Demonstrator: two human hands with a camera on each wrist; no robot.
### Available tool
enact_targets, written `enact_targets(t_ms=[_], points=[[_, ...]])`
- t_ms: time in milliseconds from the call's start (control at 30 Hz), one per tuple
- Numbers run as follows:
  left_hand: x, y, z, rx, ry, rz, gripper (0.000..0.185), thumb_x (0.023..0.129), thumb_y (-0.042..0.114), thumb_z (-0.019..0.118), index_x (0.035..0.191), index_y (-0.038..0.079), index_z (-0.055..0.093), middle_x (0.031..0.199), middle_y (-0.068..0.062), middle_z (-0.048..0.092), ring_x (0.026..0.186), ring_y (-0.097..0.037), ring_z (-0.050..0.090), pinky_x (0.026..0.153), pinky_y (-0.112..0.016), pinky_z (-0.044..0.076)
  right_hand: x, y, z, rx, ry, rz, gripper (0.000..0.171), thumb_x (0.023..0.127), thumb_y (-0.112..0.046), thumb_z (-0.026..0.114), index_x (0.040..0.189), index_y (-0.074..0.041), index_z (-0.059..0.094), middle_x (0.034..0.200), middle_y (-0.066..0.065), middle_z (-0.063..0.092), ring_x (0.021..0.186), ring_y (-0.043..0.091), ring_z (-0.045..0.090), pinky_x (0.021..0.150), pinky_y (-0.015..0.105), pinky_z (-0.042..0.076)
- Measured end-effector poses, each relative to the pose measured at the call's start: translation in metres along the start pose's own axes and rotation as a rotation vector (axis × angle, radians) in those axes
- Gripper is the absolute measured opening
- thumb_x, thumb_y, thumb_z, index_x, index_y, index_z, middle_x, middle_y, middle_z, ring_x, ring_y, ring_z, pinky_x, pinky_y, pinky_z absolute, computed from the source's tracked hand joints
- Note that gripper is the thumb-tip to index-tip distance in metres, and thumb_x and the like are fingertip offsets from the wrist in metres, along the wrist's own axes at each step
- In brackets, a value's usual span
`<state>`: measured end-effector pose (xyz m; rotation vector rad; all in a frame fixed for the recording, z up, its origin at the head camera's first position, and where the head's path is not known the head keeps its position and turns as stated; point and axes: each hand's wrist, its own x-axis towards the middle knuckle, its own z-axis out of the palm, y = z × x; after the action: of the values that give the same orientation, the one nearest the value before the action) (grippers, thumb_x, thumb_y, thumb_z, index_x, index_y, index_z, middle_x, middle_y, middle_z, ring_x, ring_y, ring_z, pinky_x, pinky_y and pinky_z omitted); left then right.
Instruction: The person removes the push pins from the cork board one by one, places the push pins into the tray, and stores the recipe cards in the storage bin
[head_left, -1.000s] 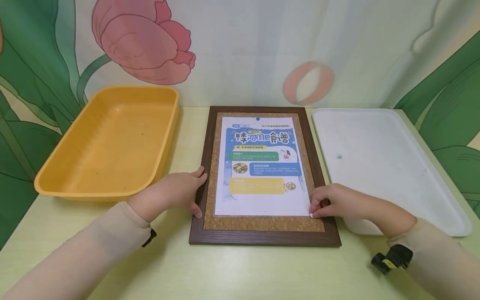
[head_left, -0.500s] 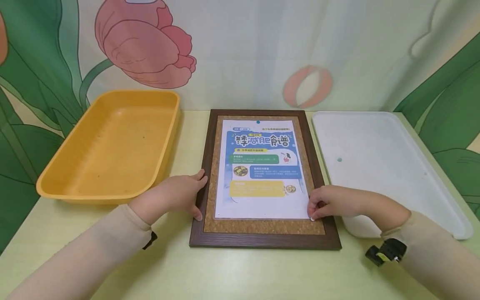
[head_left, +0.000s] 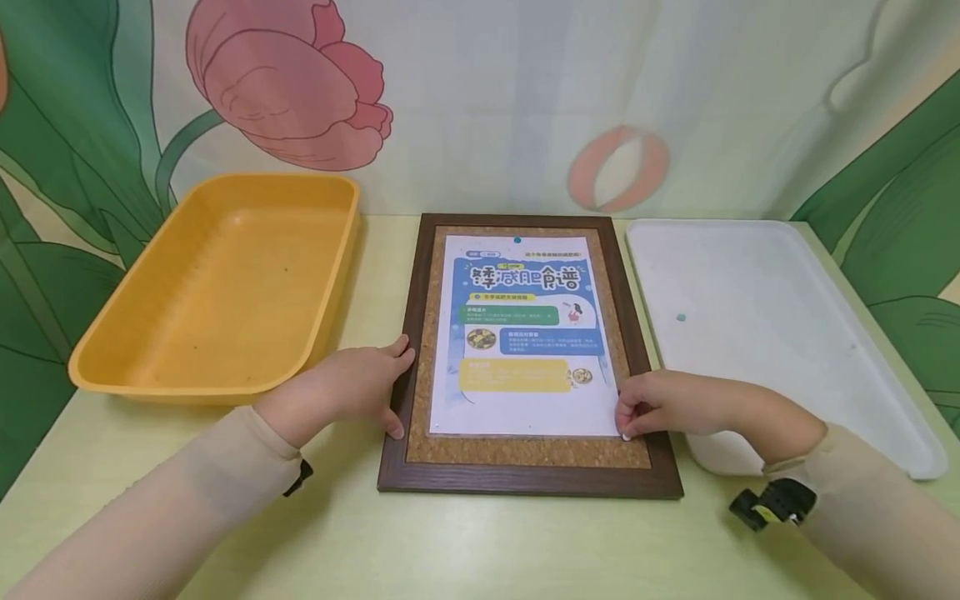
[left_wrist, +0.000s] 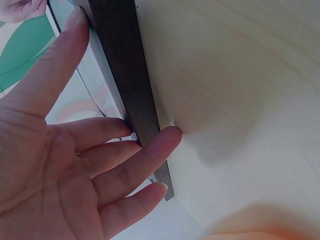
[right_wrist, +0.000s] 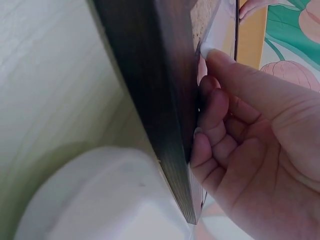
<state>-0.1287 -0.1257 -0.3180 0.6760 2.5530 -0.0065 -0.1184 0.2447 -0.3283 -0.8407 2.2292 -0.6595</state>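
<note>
A dark wooden cork board [head_left: 528, 467] lies flat at the middle of the table [head_left: 450, 550], near its front edge, with a printed sheet [head_left: 525, 333] on the cork. The left hand [head_left: 348, 392] rests with straight, spread fingers against the frame's left rail. The right hand [head_left: 663, 404] has curled fingers and pinches the sheet's lower right corner. A yellow bin [head_left: 217, 283] sits toward the left edge, a white tray [head_left: 757, 317] toward the right.
</note>
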Motion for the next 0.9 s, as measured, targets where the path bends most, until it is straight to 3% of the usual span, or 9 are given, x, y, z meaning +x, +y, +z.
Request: enact_targets(t_ms=[733,900], points=[[0.001,-0.001,0.0,0.019,0.013,0.016,0.102,0.067,0.044,0.081,0.142,-0.005,0.032,0.149,-0.023,0.022,0.116,-0.034,0.052,0.087,-0.04,0.047,-0.005,0.001,-0.001,-0.049,0.006,-0.007,0.009,0.091,-0.015,0.061,0.082,-0.017,0.059,0.078,-0.008,0.049,0.074,0.009,0.049,0.067,0.025,0.042],[0.0,0.001,0.0,0.017,0.002,0.007,0.103,0.069,0.052,0.076,0.142,-0.005,0.031,0.15,-0.022,0.022,0.111,-0.032,0.056,0.074,-0.035,0.051,-0.004,-0.003,0.001,-0.055,0.027,0.013,0.01,0.09,-0.013,0.061,0.081,-0.016,0.06,0.077,-0.008,0.05,0.073,0.009,0.049,0.066,0.026,0.043]])
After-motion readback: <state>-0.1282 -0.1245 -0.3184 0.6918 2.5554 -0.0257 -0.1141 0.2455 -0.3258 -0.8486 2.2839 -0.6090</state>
